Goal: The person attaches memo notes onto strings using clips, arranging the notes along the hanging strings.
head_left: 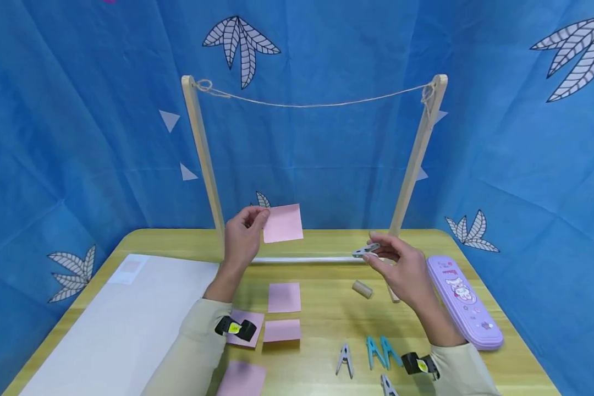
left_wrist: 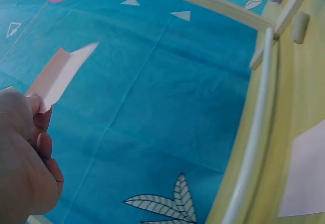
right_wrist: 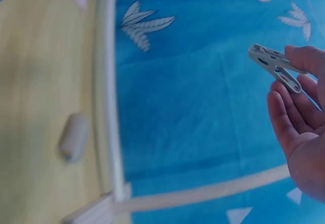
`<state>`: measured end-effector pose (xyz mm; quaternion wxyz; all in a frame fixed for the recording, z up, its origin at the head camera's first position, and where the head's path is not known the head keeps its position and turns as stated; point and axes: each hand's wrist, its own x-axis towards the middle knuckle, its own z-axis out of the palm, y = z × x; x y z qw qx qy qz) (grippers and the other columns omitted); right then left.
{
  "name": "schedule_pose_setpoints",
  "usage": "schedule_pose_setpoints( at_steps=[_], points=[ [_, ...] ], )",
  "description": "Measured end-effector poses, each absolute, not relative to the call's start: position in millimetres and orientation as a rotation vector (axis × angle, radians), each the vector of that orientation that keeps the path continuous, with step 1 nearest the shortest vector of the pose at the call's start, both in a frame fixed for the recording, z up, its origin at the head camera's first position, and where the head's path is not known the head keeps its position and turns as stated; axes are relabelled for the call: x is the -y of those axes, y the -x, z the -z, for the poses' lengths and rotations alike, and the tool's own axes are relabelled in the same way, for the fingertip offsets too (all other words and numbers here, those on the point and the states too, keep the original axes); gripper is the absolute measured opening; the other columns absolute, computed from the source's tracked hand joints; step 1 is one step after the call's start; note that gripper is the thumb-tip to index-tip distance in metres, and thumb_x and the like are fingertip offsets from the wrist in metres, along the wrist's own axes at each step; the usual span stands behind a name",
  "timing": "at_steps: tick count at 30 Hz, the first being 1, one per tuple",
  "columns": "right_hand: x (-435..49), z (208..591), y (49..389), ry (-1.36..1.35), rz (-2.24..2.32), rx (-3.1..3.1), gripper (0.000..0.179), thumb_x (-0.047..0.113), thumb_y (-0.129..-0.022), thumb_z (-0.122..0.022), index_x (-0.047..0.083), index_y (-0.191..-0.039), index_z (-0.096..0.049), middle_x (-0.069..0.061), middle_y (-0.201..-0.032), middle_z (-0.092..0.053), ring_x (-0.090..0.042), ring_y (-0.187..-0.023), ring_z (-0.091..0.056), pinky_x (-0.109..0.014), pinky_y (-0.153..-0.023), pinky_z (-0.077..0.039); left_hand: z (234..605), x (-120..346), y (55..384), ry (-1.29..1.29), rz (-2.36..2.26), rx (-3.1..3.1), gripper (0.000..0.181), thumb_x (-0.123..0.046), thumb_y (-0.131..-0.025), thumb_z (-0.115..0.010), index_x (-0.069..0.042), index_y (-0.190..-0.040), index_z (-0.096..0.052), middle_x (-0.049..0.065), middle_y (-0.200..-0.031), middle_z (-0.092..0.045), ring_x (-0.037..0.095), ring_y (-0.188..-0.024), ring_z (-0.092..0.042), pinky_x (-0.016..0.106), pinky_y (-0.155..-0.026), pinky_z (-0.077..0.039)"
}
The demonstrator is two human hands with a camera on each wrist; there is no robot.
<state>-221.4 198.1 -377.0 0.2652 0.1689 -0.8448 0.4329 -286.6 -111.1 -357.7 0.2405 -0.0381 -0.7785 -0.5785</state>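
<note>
Between thumb and fingers, my left hand (head_left: 243, 234) pinches a pink sticky note (head_left: 284, 224) by its left edge, held up off the table. In the left wrist view that note (left_wrist: 63, 76) looks creased along its length. My right hand (head_left: 401, 267) holds a grey clothespin (head_left: 366, 251) by its handle ends, its tip toward the left. The right wrist view shows the clothespin (right_wrist: 274, 66) between thumb and fingers, with nothing in its tip. Above both hands a thin string (head_left: 302, 105) sags between two wooden posts (head_left: 204, 148).
More pink notes (head_left: 284, 297) lie on the table. Grey clothespins (head_left: 345, 360) and blue ones (head_left: 376, 352) lie at the front. A small cylinder (head_left: 362, 289) sits near the right post's foot. A purple pencil case (head_left: 464, 301) lies right, a white board (head_left: 143, 319) left. A white rod (head_left: 307, 259) joins the posts low down.
</note>
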Motion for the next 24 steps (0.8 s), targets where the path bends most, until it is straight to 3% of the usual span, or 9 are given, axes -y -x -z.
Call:
schedule_pose_setpoints(
  at_steps=[4, 10, 17, 20, 24],
  points=[
    [-189, 356, 229, -0.488, -1.236, 2.237, 0.034, 0.012, -0.083, -0.076, 0.011, -0.116, -0.068, -0.008, -0.103, -0.072, 0.005, -0.085, -0.062, -0.007, -0.081, -0.048, 351, 116, 294, 0.067, 1.561, 2.123, 0.026, -0.037, -0.095, -0.061, -0.013, -0.100, -0.069, 0.002, -0.079, -0.058, 0.016, -0.073, -0.049, 0.021, -0.057, -0.036],
    [-177, 329, 243, -0.503, -1.314, 2.166, 0.040, 0.008, -0.081, -0.077, 0.010, -0.119, -0.067, -0.012, -0.107, -0.072, 0.007, -0.085, -0.062, -0.008, -0.081, -0.049, 342, 120, 303, 0.112, 1.598, 2.091, 0.026, -0.037, -0.095, -0.061, -0.013, -0.101, -0.071, 0.003, -0.078, -0.056, 0.016, -0.071, -0.048, 0.020, -0.055, -0.036],
    [-165, 304, 260, -0.546, -1.279, 2.126, 0.035, 0.014, -0.083, -0.076, 0.011, -0.117, -0.070, -0.012, -0.103, -0.073, 0.011, -0.083, -0.063, -0.007, -0.079, -0.049, 331, 122, 311, 0.095, 1.572, 2.104, 0.030, -0.037, -0.098, -0.054, -0.012, -0.108, -0.067, 0.005, -0.087, -0.058, 0.018, -0.078, -0.050, 0.022, -0.059, -0.040],
    [-160, 293, 266, -0.565, -1.190, 2.128, 0.033, 0.017, -0.084, -0.076, 0.012, -0.116, -0.071, -0.009, -0.101, -0.074, 0.005, -0.083, -0.066, -0.007, -0.078, -0.049, 325, 122, 315, 0.100, 1.562, 2.111, 0.030, -0.036, -0.100, -0.051, -0.011, -0.109, -0.064, 0.006, -0.090, -0.059, 0.018, -0.080, -0.051, 0.024, -0.062, -0.043],
    [-151, 276, 274, -0.594, -1.088, 2.114, 0.031, 0.020, -0.084, -0.076, 0.012, -0.114, -0.072, -0.007, -0.098, -0.075, -0.012, -0.085, -0.072, -0.007, -0.075, -0.048, 315, 121, 320, 0.122, 1.566, 2.085, 0.032, -0.036, -0.102, -0.047, -0.010, -0.111, -0.062, 0.008, -0.095, -0.060, 0.019, -0.083, -0.053, 0.025, -0.065, -0.046]
  ],
)
